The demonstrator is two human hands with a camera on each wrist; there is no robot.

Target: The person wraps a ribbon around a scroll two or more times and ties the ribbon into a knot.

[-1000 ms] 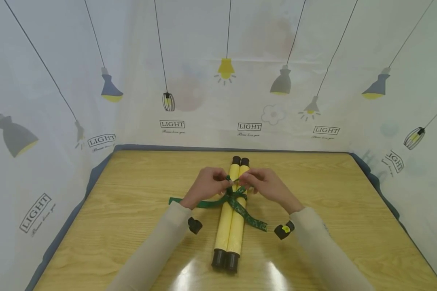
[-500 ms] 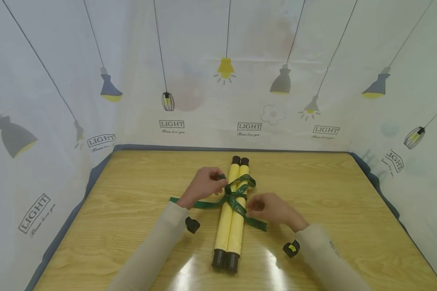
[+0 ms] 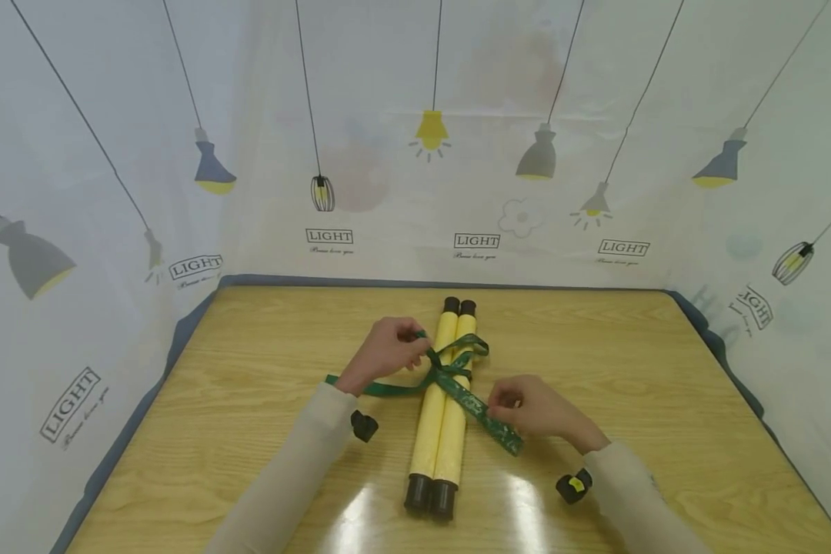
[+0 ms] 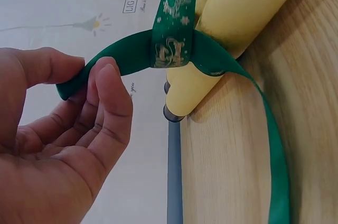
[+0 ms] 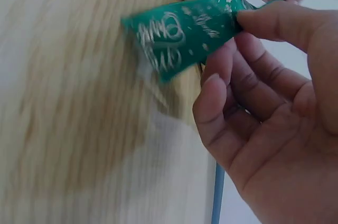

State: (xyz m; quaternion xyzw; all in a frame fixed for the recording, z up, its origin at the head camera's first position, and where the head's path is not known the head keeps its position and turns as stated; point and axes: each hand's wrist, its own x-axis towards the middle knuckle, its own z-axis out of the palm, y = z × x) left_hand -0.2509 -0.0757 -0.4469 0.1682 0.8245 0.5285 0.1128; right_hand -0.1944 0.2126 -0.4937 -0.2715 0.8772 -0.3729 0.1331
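Note:
Two yellow tubes (image 3: 429,431) with dark end caps lie side by side on the table, pointing away from me. A green ribbon (image 3: 464,394) with pale printing is knotted around them, with a loop standing at the far right of the knot. My left hand (image 3: 386,350) pinches a folded loop of the ribbon (image 4: 124,52) between thumb and finger, left of the knot. On the right, my right hand (image 3: 536,408) pinches the printed tail (image 5: 185,34) near its free end. Another plain green tail (image 3: 388,388) runs left beneath my left wrist.
The wooden table (image 3: 263,462) extends around the tubes on all sides. A pale sheet (image 3: 402,192) printed with hanging lamps stands as a wall behind and at both sides. Dark wrist cameras (image 3: 573,486) hang under both wrists.
My right hand let go of the ribbon loop at the far side, came down toward me and right, and took the printed tail, now drawn straighter. My left hand moved slightly left, keeping its loop.

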